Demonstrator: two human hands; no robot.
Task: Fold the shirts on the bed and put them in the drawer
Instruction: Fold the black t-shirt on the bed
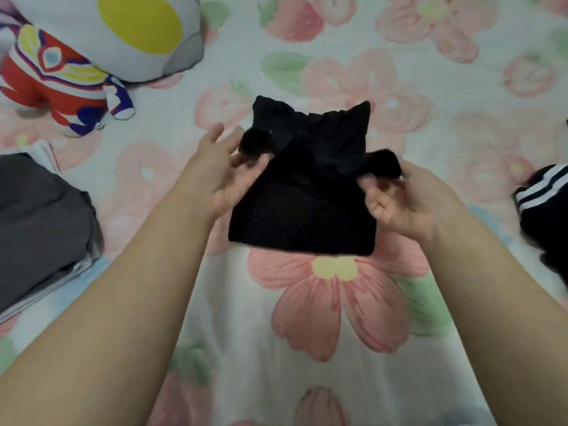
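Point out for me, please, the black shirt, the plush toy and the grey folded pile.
black shirt [302,210]: head view, centre of its folded lower panel.
plush toy [55,84]: head view, its red body.
grey folded pile [40,216]: head view, its top grey layer.

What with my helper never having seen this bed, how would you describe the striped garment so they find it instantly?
Start at the flowered bedspread and go right, past the right hand, to the picture's edge. A dark garment lies there with white stripes, unlike the plain black shirt that hand grips.
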